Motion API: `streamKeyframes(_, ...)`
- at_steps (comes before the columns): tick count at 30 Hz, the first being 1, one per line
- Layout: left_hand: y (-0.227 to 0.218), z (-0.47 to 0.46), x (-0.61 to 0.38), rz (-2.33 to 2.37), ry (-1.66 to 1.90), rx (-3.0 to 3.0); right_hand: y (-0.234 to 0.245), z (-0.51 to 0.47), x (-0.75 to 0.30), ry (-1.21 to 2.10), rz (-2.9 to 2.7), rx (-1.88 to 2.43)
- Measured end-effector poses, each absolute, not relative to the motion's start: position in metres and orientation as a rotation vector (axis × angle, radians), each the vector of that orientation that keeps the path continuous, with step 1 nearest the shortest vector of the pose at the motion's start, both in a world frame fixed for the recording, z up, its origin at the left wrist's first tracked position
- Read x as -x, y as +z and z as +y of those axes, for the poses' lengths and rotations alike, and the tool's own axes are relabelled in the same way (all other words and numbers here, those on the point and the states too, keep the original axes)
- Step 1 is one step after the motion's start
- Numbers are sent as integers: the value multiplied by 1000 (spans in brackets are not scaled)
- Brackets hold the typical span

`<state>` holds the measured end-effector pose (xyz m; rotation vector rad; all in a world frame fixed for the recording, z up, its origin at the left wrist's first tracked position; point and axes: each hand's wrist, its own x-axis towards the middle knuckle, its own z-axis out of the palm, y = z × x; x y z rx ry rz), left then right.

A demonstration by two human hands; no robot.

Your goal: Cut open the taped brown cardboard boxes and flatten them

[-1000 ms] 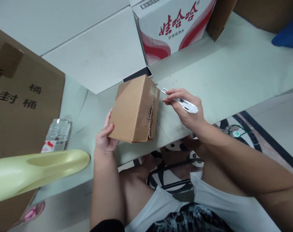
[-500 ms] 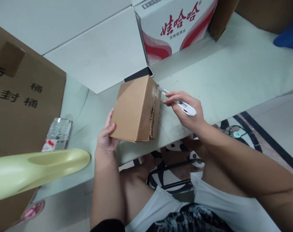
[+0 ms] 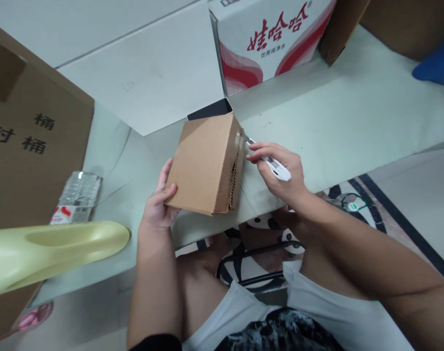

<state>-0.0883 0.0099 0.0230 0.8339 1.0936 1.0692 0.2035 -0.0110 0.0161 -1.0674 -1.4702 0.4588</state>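
Observation:
A small brown cardboard box [image 3: 200,163] is held tilted above the light green tabletop. My left hand [image 3: 159,200] grips its lower left edge, thumb on the front face and fingers behind. In my right hand [image 3: 284,168] is a white utility knife [image 3: 278,169], its metal blade pointing up and left. The blade tip meets the upper end of the taped seam on the box's right side. Lower along that seam, a strip of torn, ragged corrugated edge shows. My right-hand fingers are wrapped round the knife handle.
Behind the box stand a dark wedge-shaped object [image 3: 211,109], a white panel [image 3: 145,83] and a white-and-red carton [image 3: 269,48]. A large brown carton [image 3: 31,161], a clear plastic bottle [image 3: 79,192] and a pale yellow curved object [image 3: 61,248] are on the left. Something blue [image 3: 436,61] lies far right.
The blade tip stays near the upper end of the seam, with the knife tilted slightly differently. The surroundings have shifted a little as the camera turned. Both hands keep their holds.

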Motion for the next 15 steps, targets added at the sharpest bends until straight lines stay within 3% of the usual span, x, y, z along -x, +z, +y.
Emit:
streamKeyframes(8, 20, 8, 88, 1086, 1010, -896, 6, -18, -187, 362, -1534, 1027)
streamKeyframes(15, 22, 11, 89, 1127, 978, -888, 0, -28, -175, 465, -1476, 1059)
